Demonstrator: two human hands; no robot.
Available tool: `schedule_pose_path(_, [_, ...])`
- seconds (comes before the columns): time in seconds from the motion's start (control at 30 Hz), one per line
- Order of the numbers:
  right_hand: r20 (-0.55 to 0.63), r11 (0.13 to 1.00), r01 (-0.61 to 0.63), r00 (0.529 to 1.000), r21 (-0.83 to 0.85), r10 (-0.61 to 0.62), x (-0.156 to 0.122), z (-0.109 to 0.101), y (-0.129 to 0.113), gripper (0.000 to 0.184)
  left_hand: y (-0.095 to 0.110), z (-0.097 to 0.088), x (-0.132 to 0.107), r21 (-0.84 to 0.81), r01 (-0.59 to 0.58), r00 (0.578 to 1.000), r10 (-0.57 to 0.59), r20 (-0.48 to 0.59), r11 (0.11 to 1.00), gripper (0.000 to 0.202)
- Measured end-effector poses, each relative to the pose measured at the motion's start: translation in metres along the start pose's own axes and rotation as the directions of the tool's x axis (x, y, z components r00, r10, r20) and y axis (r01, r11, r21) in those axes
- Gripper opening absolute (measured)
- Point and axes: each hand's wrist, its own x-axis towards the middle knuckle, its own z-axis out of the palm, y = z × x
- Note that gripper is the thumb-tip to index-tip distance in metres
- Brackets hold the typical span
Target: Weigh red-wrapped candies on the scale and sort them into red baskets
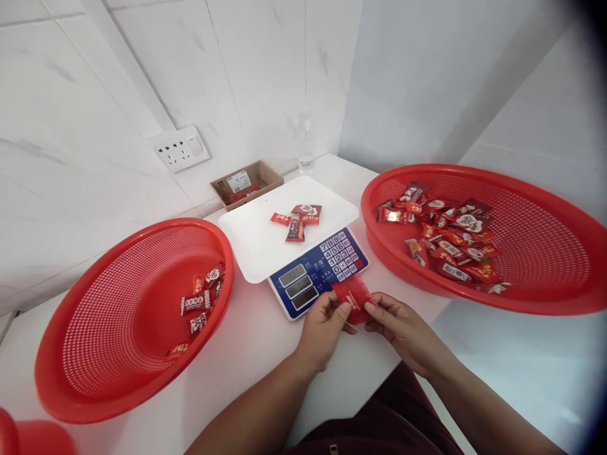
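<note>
A flat red packet is held between both hands in front of the scale. My left hand pinches its left side, thumb on top. On the packet's right edge my right hand is closed, thumb and fingers pressed together. Just beyond lies a blue digital weighing scale with a keypad and display windows. Its white tray bears several small wrapped snacks in red and dark wrappers.
To the left, a red perforated basket contains several wrapped snacks. A larger red basket at right has many more. Behind the scale stand a cardboard box and a clear bottle. Another red container shows at lower left.
</note>
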Motion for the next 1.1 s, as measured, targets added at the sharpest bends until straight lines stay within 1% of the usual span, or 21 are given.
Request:
schedule_pose_path(0.03, [0.039, 0.998, -0.009, 0.999, -0.056, 0.011, -0.002, -0.001, -0.002, 0.032, 0.0, 0.0, 0.0, 0.019, -0.012, 1.0, 0.012, -0.017, 1.0, 0.036])
schedule_pose_path(0.1, [0.166, 0.98, -0.002, 0.986, -0.197, 0.036, -0.005, -0.005, -0.008, 0.032, 0.0, -0.002, 0.001, 0.056, -0.031, 0.999, 0.033, -0.038, 0.998, 0.033])
schedule_pose_path(0.17, [0.277, 0.953, 0.034, 0.959, -0.301, 0.053, -0.008, -0.008, -0.012, 0.03, -0.001, -0.003, 0.001, 0.091, -0.022, 0.999, 0.025, -0.026, 0.996, 0.034])
schedule_pose_path(0.2, [0.295, 0.944, 0.047, 0.954, -0.327, 0.054, -0.009, -0.009, -0.013, 0.03, -0.002, -0.003, 0.0, 0.104, -0.008, 1.0, 0.009, -0.01, 0.995, 0.035])
schedule_pose_path(0.27, [0.257, 0.937, 0.057, 0.966, -0.345, 0.036, -0.009, -0.009, -0.013, 0.032, -0.002, -0.003, 0.0, 0.112, 0.025, 0.999, -0.028, 0.023, 0.993, 0.037])
schedule_pose_path(0.33, [0.158, 0.94, 0.051, 0.987, -0.337, 0.003, -0.008, -0.006, -0.01, 0.038, -0.002, -0.003, -0.001, 0.082, 0.049, 0.998, -0.053, 0.045, 0.995, 0.04])
schedule_pose_path(0.4, [0.049, 0.956, 0.056, 0.998, -0.289, -0.044, -0.007, -0.002, -0.006, 0.042, -0.001, -0.002, -0.002, 0.039, 0.062, 0.995, -0.065, 0.069, 0.997, 0.041])
schedule_pose_path(0.47, [-0.012, 0.973, 0.059, 0.998, -0.224, -0.063, -0.006, 0.001, -0.003, 0.044, -0.001, -0.001, -0.002, 0.02, 0.061, 0.994, -0.063, 0.09, 0.998, 0.04])
schedule_pose_path(0.57, [0.009, 0.987, 0.038, 0.999, -0.156, -0.037, -0.005, 0.001, 0.0, 0.045, -0.001, 0.0, -0.001, -0.001, 0.046, 0.998, -0.046, 0.049, 0.999, 0.038])
schedule_pose_path(0.67, [0.057, 0.989, 0.038, 0.998, -0.145, -0.03, -0.006, -0.001, 0.001, 0.043, -0.001, 0.0, 0.0, -0.047, 0.064, 0.998, -0.064, 0.005, 0.997, 0.036])
schedule_pose_path(0.8, [0.114, 0.985, 0.058, 0.993, -0.162, -0.04, -0.007, -0.002, 0.002, 0.039, -0.001, 0.001, 0.0, -0.066, 0.074, 0.997, -0.074, 0.0, 0.995, 0.036])
schedule_pose_path(0.97, [0.159, 0.986, 0.067, 0.986, -0.154, -0.042, -0.007, -0.001, 0.002, 0.035, 0.0, 0.001, 0.0, -0.069, 0.076, 0.997, -0.077, -0.003, 0.995, 0.035])
schedule_pose_path(1.1, [0.181, 0.985, 0.071, 0.983, -0.159, -0.041, -0.007, 0.0, 0.002, 0.034, -0.002, 0.0, 0.0, -0.059, 0.086, 0.996, -0.086, 0.003, 0.995, 0.036])
